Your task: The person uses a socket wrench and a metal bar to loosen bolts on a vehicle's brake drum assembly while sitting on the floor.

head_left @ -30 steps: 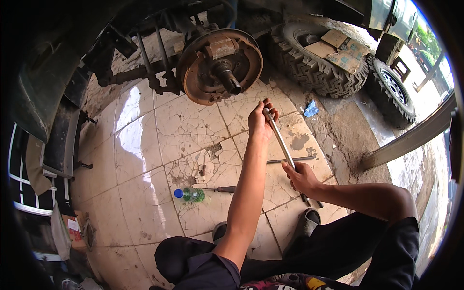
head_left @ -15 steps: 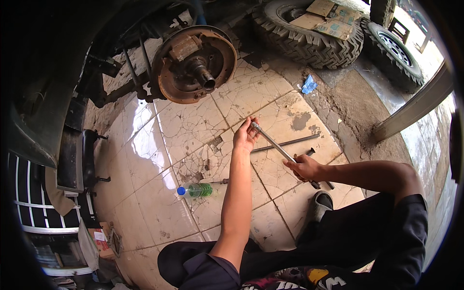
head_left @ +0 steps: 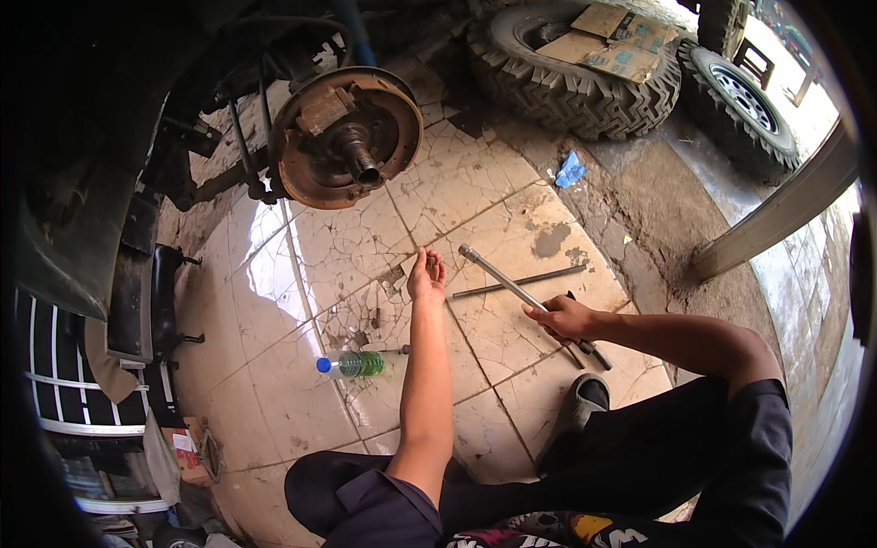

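My right hand (head_left: 559, 320) is closed around a long silver socket wrench bar (head_left: 507, 281). The bar slants up and left, with its thicker socket-like end (head_left: 469, 253) pointing toward the wheel hub. My left hand (head_left: 427, 276) is raised just left of that end and apart from it, palm turned up. Its fingers are loosely curled and somewhat apart, and I see nothing clearly held in them. Beyond, the rusty brake backing plate with its bare hub spindle (head_left: 361, 164) hangs on the vehicle's axle.
A dark rod (head_left: 519, 280) lies on the cracked tiles (head_left: 338, 247). A blue-capped bottle of green liquid (head_left: 352, 364) lies left of my forearm. A large tyre (head_left: 571, 105) topped with cardboard (head_left: 617, 41), a wheel (head_left: 742, 100), a post (head_left: 772, 210) and blue scrap (head_left: 571, 170) are farther right.
My left hand has let go of the wrench's far end and drawn back to the left. The right hand keeps its grip. The whole view has shifted slightly.
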Motion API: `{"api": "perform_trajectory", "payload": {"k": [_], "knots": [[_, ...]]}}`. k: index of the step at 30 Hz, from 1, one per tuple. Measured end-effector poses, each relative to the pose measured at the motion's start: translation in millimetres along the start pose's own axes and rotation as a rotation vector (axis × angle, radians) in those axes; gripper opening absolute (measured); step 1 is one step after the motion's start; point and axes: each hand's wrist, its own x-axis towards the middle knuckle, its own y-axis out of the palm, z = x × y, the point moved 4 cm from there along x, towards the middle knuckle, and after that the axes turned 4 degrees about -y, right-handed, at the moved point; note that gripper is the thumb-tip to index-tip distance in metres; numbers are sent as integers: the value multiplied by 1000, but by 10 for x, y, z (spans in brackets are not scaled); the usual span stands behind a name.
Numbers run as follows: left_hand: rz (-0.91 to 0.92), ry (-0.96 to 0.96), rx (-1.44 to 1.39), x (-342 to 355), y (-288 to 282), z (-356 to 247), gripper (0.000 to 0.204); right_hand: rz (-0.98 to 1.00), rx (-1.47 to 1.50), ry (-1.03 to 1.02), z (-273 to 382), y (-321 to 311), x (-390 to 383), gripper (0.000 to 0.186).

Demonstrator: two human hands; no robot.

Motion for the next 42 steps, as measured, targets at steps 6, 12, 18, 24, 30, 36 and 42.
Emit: {"api": "perform_trajectory", "payload": {"k": [6,12,18,24,30,36,42], "knots": [[-3,-174,161,-49,-107,760,14,-207,-172,66,-334,-98,266,66],[60,93,971,-502,-27,1351,18,-343,-213,114,-595,-247,369,60],[95,506,1274,-642,-293,1107,25,-355,-327,29,-590,-294,469,58],[-145,511,1265,-651,-616,660,27,-297,-385,-30,-281,-20,615,54],[-122,356,933,-656,-783,544,20,-212,-442,-100,-37,293,809,55],[-91,11,281,-682,-731,317,13,-238,-444,-129,26,412,844,55],[-40,19,403,-578,-715,353,21,-293,-464,-106,-17,247,795,52]]}}
